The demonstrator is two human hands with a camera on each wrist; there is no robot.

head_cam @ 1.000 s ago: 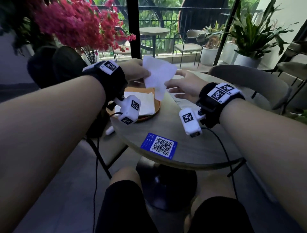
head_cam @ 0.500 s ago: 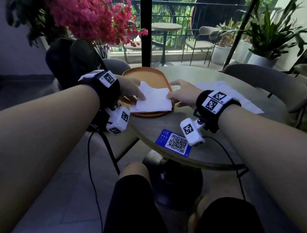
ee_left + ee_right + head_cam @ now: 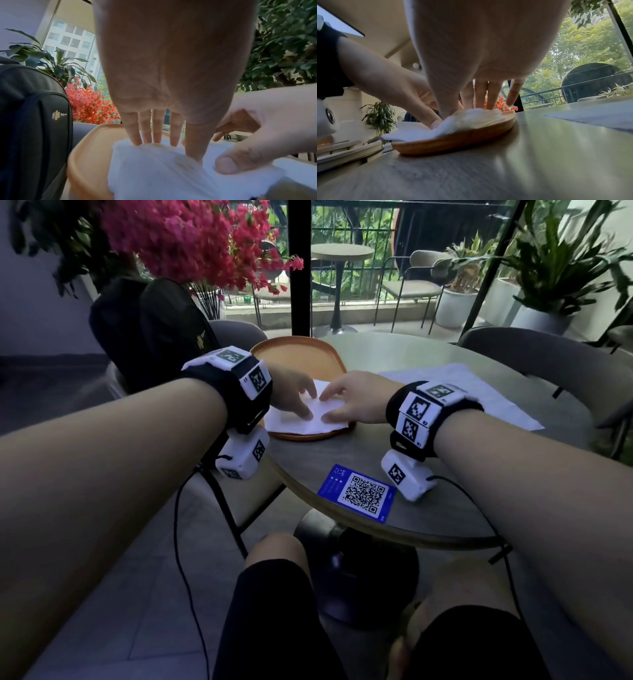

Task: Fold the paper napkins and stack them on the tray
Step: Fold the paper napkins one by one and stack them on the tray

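Both hands meet on the folded white paper napkins [image 3: 301, 419], which lie in the near end of the oval orange wooden tray [image 3: 294, 354]; left hand [image 3: 294, 398] left, right hand [image 3: 356, 402] right. Unfolded white napkin sheets [image 3: 479, 392] lie right of the hands, the blue QR-code card [image 3: 359, 491] nearer the person.

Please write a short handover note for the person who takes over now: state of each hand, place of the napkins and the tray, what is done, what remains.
Left hand: open, straight fingers pressing the folded napkins.
Right hand: open, fingers flat on the same napkins from the other side.
The folded napkins lie on the near end of the orange tray, one corner over its rim.
Unfolded napkins lie flat on the table, right of the tray.
Done: a folded napkin is on the stack, how many I cannot count.
Left: fold the flat ones and stack them.
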